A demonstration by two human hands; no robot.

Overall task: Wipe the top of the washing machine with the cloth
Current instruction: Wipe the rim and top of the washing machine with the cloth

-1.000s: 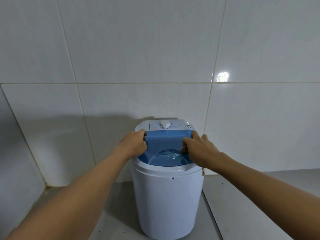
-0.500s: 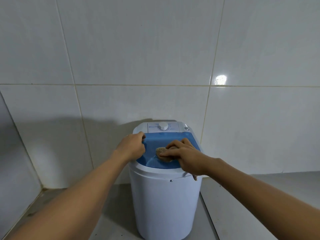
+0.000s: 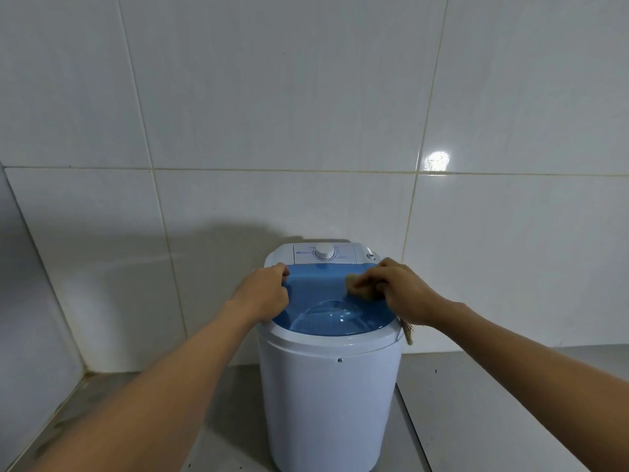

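Note:
A small white washing machine (image 3: pixel 328 396) with a blue lid (image 3: pixel 320 284) and a white dial (image 3: pixel 324 251) stands on the floor against the tiled wall. My left hand (image 3: pixel 263 289) grips the lid's left edge. My right hand (image 3: pixel 396 289) presses a small tan cloth (image 3: pixel 357 287) onto the right part of the blue lid. A frayed end of the cloth (image 3: pixel 407 333) hangs below my right wrist, over the machine's right side.
White wall tiles (image 3: pixel 306 114) rise directly behind the machine, and a side wall (image 3: pixel 20 284) closes the left. Grey floor (image 3: pixel 493 403) stretches on both sides of the machine.
My right hand with the cloth has slid from the middle of the lid toward its right side. My left hand has kept its hold on the left edge.

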